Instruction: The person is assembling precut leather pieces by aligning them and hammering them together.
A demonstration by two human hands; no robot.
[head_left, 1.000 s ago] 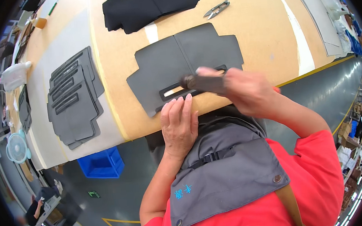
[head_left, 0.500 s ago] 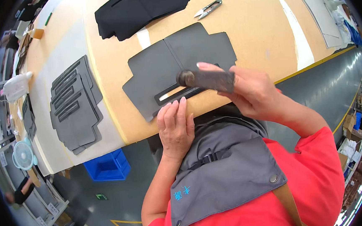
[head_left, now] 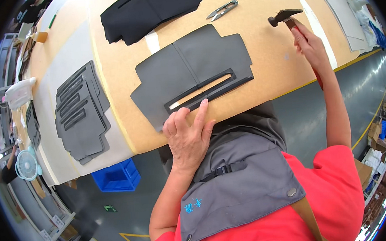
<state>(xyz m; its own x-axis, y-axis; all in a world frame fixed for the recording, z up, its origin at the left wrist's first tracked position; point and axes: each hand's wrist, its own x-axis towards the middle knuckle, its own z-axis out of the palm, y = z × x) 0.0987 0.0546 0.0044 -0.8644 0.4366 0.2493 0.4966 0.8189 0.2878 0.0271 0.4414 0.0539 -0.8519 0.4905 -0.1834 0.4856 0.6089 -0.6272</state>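
Note:
A flat grey panel with notched corners (head_left: 160, 71) lies on the table in front of me. Along its near edge runs a black-bordered long slot (head_left: 204, 90), through which the tan tabletop shows. My left hand (head_left: 186, 136) rests on that near edge, index finger stretched out onto the black strip and the other fingers slightly bent; nothing is gripped in it. Off to the right, my right hand (head_left: 312, 48) is wrapped round the handle of a hammer (head_left: 286, 16). The hammer's dark head is well apart from the panel.
Stacked grey slotted pieces (head_left: 81, 115) lie at the left. Black panels (head_left: 149, 11) and thread snips (head_left: 222, 11) are at the far side. A blue crate (head_left: 117, 176) stands below the table's front edge, near a small fan (head_left: 28, 164).
My right hand has carried the hammer from over the slot away to the right. My left hand stays on the near edge, its index finger shifted slightly right and more extended.

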